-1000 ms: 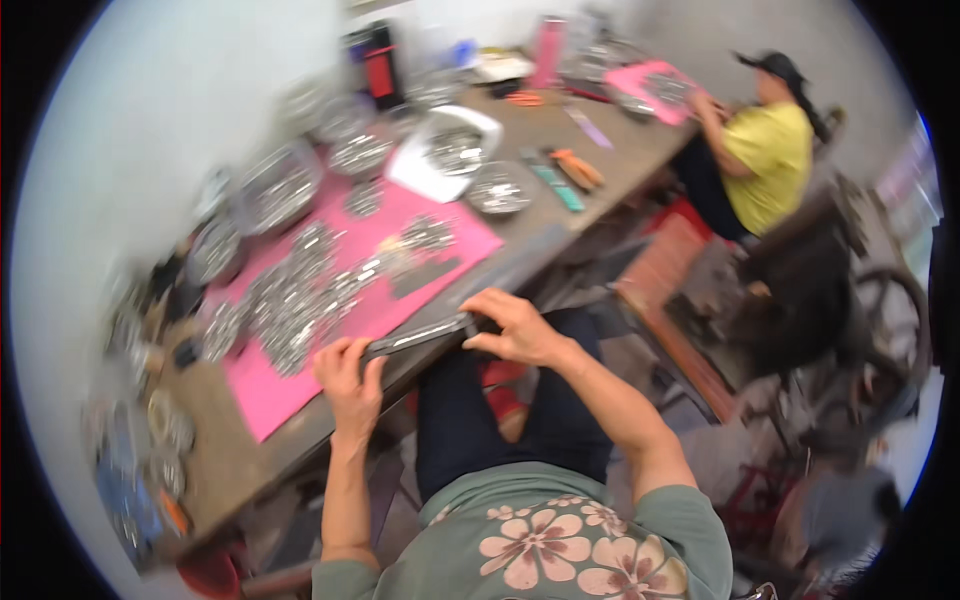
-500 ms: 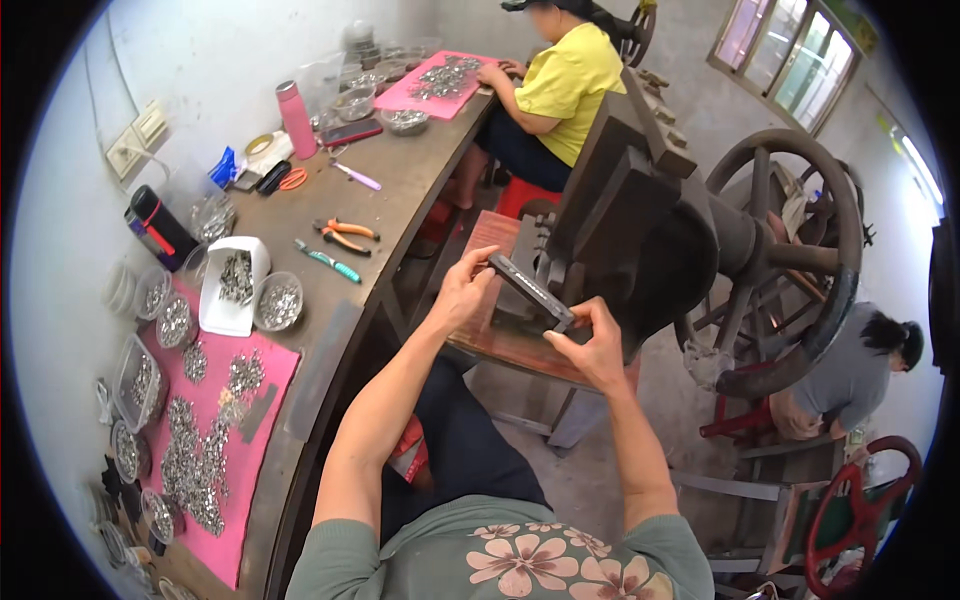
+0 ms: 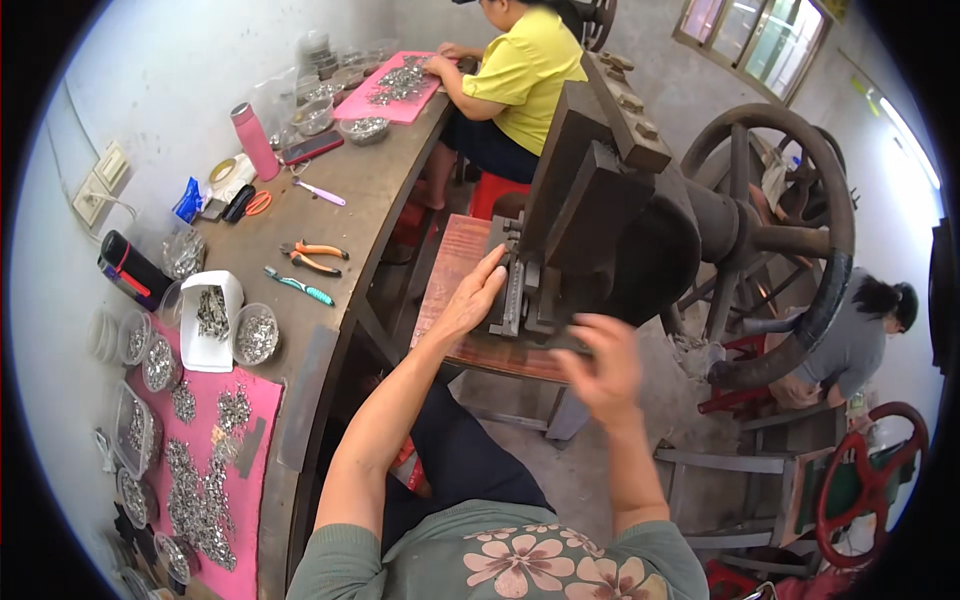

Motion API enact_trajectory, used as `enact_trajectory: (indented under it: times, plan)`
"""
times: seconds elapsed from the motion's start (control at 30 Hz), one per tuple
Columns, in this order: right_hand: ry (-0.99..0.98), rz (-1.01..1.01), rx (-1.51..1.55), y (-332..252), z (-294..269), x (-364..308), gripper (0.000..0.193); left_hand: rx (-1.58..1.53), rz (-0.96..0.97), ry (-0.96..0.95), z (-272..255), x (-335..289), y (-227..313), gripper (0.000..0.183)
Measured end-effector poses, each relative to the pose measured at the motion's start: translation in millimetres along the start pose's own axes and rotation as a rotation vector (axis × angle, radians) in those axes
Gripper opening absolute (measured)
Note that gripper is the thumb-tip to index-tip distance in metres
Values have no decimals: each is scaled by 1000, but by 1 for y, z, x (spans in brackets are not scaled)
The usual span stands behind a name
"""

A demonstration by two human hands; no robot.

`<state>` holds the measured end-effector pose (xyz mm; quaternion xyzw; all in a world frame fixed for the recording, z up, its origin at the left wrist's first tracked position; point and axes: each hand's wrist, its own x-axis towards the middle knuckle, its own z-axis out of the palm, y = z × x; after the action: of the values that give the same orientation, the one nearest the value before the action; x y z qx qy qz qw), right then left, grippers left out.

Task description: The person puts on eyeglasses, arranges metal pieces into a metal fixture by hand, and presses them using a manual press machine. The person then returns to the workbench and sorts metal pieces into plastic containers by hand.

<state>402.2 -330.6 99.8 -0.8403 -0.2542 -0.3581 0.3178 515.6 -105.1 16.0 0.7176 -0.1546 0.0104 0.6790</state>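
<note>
A large dark metal press [image 3: 580, 200] stands in front of me, its bed on a reddish wooden board [image 3: 447, 275]. In the bed lies a narrow grey metal bar [image 3: 513, 300]. My left hand [image 3: 473, 298] is stretched out along the bar's left side, fingers straight and close together, seeming to touch its upper part. Right of the bar's near end, my right hand [image 3: 603, 365] is in the air, smeared by motion. Its fingers are too blurred to show whether they hold anything.
The workbench [image 3: 345, 205] on my left carries a pink mat [image 3: 262, 400] with small metal parts, a white tray [image 3: 228, 352], orange-handled pliers [image 3: 318, 258] and a toothbrush [image 3: 300, 287]. A co-worker in yellow [image 3: 530, 75] sits beyond. The press's big handwheel [image 3: 840, 235] stands right.
The dark bar, held up between both my hands before, is now down in the press bed. My left hand stays beside it; my right hand has let go and moved. The view has shifted slightly.
</note>
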Motion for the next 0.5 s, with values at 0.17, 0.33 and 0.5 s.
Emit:
enact_trajectory:
  times: [0.17, 0.33, 0.5]
  plan:
    - [980, 21, -146, 27, -140, -22, 39, 223, 100, -91, 3, -42, 14, 87]
    - [757, 578, -9, 84, -117, -38, 17, 436, 160, -75, 20, -51, 12, 115]
    - [483, 576, -78, 59, -175, 10, 21, 537, 184, -60, 13, -52, 5, 115]
